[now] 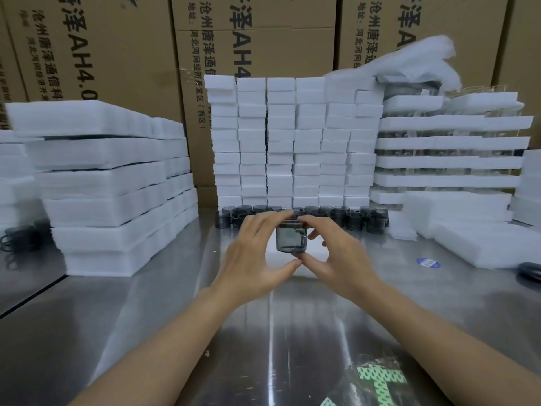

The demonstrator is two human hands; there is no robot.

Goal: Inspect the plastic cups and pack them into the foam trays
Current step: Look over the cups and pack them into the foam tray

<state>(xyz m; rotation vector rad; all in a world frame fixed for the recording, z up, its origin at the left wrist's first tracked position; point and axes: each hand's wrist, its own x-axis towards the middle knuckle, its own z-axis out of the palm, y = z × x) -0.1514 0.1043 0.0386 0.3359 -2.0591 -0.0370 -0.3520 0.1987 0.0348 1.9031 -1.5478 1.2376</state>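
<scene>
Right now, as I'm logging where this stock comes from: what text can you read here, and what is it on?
"沧州唐泽通信科", "泽AH4.0": left cardboard carton, sideways, cut off.
"泽AH4", "地址:河北河间经济开发区(西区)": middle cardboard carton.
"沧州唐泽通": right cardboard carton, cut off.
Blue round sticker on the steel table: too small to read.
Smoky plastic cup: no print visible.

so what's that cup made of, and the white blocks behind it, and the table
Cup: looks like smoky grey see-through plastic, glossy; white shows through its wall. White blocks: likely soft foam, matte, with fuzzy, uneven edges. Table: probably stainless steel with a brushed finish; it gives blurred, streaky reflections.
</scene>
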